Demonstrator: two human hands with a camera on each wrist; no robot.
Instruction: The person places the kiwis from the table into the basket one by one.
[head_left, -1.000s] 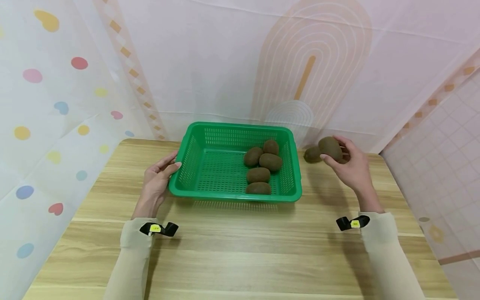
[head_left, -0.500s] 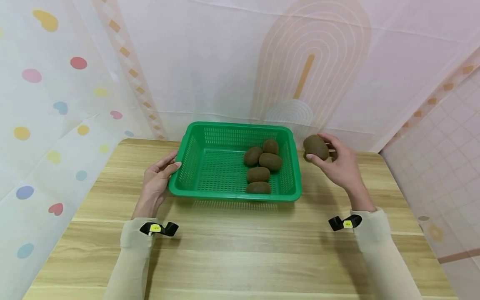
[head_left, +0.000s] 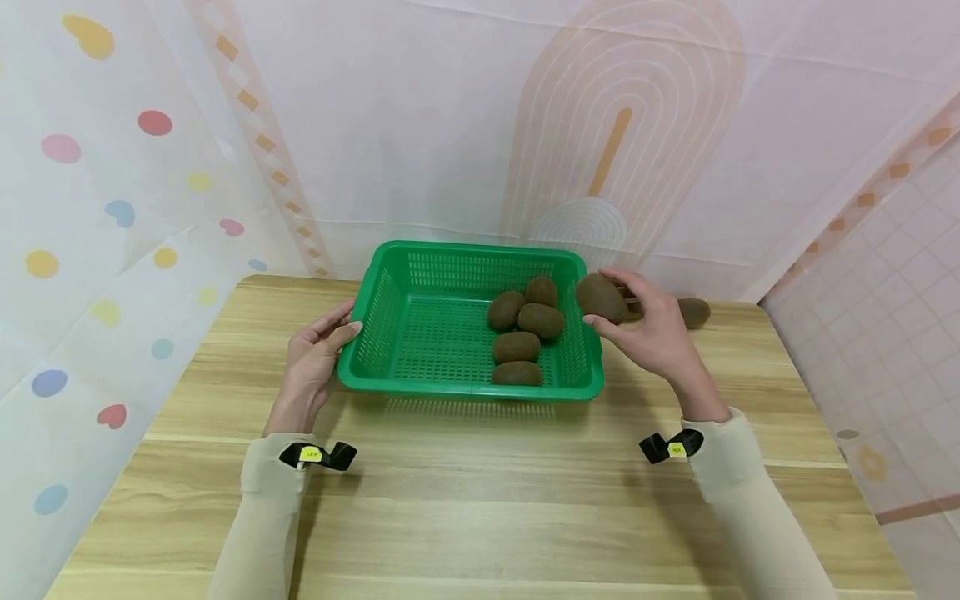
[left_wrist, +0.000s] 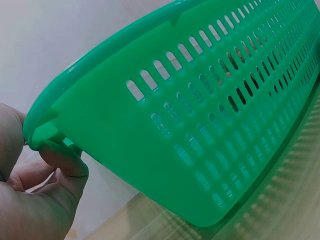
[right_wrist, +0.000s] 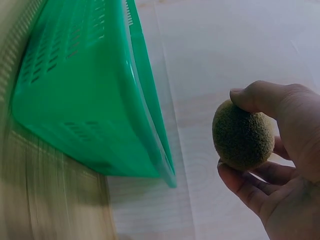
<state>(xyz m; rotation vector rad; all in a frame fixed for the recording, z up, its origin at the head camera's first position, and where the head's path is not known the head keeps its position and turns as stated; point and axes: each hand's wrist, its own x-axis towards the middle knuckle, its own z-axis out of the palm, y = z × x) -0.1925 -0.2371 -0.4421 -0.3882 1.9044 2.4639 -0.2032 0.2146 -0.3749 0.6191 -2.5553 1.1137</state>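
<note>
The right hand (head_left: 658,333) holds a brown, fuzzy kiwi (head_left: 601,297) with its thumb and fingers curled around it. The kiwi is up in the air, right at the right edge of the green plastic basket (head_left: 390,317), above the rim. In the right wrist view, the thumb sits on top of the kiwi (right_wrist: 243,135) and the fingers are under it, with the basket's green wall (right_wrist: 75,100) just beside it. The left hand (head_left: 315,358) grips the left side of the basket, with its fingers hooked on the rim. In the left wrist view, the fingers (left_wrist: 60,160) curl under the basket's edge (left_wrist: 45,135). The basket sits on a wooden table (head_left: 480,500). Inside the basket are five kiwis (head_left: 517,347), all on the right side and close together. One more kiwi (head_left: 693,312) lies on the table behind the right hand, near the back edge. Both arms wear light sleeves (head_left: 262,517).
</note>
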